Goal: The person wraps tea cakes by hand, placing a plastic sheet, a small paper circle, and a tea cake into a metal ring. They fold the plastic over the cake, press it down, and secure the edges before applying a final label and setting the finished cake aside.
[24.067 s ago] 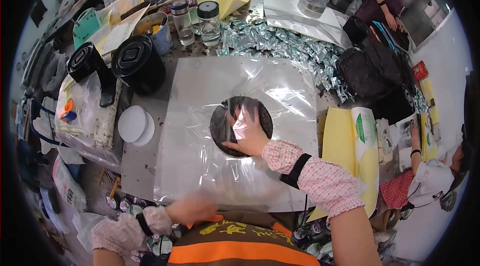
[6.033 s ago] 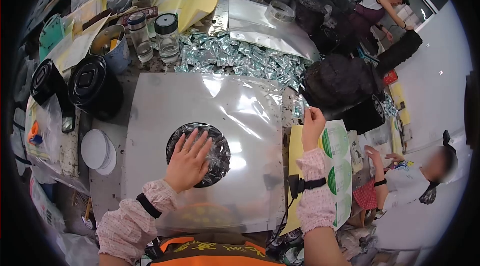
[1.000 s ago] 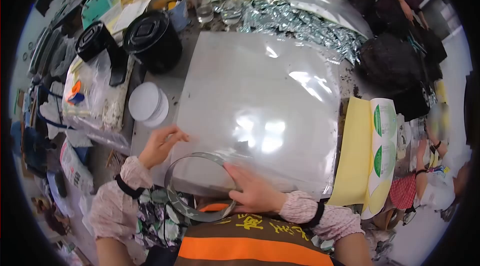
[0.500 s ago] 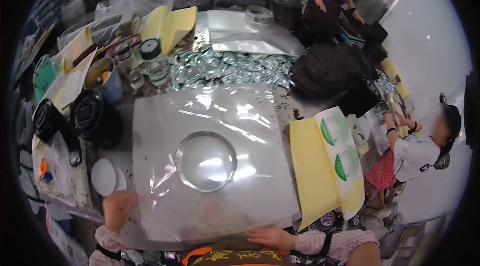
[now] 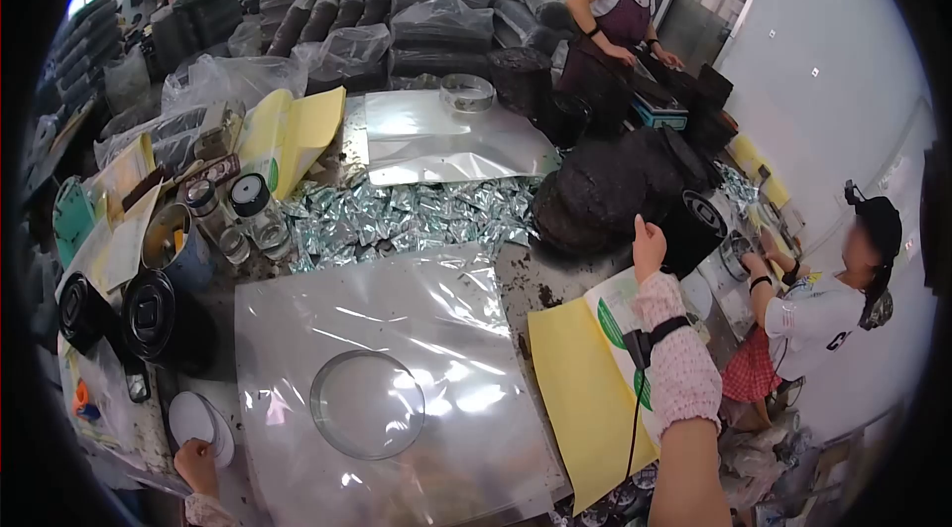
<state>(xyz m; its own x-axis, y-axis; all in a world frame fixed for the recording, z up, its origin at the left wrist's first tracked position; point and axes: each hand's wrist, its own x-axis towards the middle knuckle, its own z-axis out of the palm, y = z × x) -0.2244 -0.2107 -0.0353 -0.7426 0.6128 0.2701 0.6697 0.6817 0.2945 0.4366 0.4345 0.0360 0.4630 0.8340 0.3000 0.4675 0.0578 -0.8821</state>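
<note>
My left hand is at the lower left, its fingers closed at the near edge of a white round disc lying on another. My right hand reaches forward above the printed green-and-white sheet, fingers stretched and nothing visible in them. Just beyond it lie a heap of dark, crumbly round cakes and a black canister. Between my hands a clear round ring rests on transparent plastic sheets. Yellow paper lies to their right.
Small silvery packets spread behind the sheets, with a second clear ring farther back. Black canisters and lidded jars stand left. One co-worker works at the back, another at the right.
My right hand has left the near edge of the plastic sheets and reached forward and right. My left hand has moved down and left to the white discs. The camera view has tilted upward.
</note>
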